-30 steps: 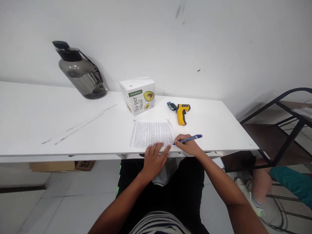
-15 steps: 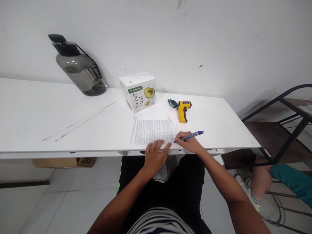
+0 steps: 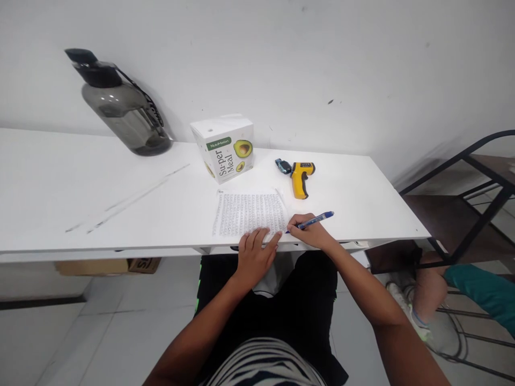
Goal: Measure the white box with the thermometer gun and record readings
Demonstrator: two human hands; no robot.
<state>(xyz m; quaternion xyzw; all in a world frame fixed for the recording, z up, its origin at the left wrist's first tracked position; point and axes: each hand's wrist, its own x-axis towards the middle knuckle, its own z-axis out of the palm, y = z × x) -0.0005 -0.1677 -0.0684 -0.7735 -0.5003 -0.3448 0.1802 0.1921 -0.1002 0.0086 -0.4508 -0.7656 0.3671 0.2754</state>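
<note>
A blue pen (image 3: 316, 220) is pinched in my right hand (image 3: 308, 231), its tip at the lower right corner of a sheet of paper (image 3: 249, 212). Rows of small handwriting cover most of that sheet. My left hand (image 3: 256, 254) lies with fingers spread over the sheet's bottom edge, its index finger close to the pen tip. Behind the right hand, a yellow infrared thermometer (image 3: 300, 181) rests on its side, with a small dark, shiny object (image 3: 284, 166) touching or very near its left end.
The white desk (image 3: 132, 212) runs along a wall. A white Su-per Meal box (image 3: 223, 149) and a large grey water bottle (image 3: 124, 110) stand at its back. A cardboard box (image 3: 96, 266) is below. At right are a dark metal-framed rack (image 3: 454, 214) and another person's leg (image 3: 430, 289).
The camera view has shifted slightly, moving the bottle and box a little left and up in the picture. Both hands keep nearly the same places at the paper, pen still held.
</note>
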